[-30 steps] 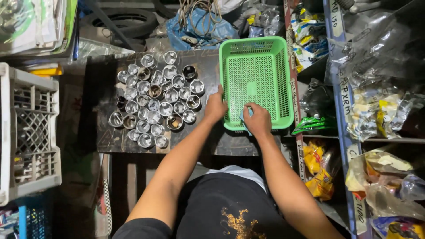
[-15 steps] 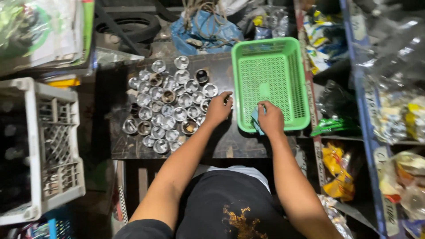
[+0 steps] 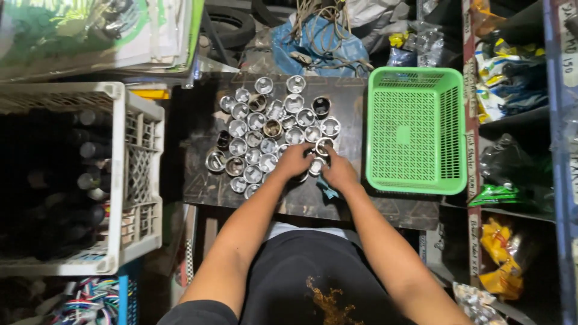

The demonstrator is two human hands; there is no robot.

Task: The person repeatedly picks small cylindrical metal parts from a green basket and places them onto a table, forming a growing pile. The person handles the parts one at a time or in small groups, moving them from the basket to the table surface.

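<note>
The small round metal cups (image 3: pixel 274 129) clustered before me are shiny silver, a few with dark or brownish insides. They stand on a dark, scuffed brown-black tabletop (image 3: pixel 301 201). The perforated plastic basket (image 3: pixel 415 129) is bright green with a grid of holes. The slatted plastic crate (image 3: pixel 135 150) is off-white. My shirt (image 3: pixel 307 277) is black with a golden-brown print.

Shiny metal cups (image 3: pixel 274 127) on a dark, matt table (image 3: pixel 337 207), beside a perforated green plastic basket (image 3: pixel 415 129)

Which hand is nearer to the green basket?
Right. The right hand is just left of the green basket, near its lower left corner; the left hand is farther left, on the metal cups.
</note>
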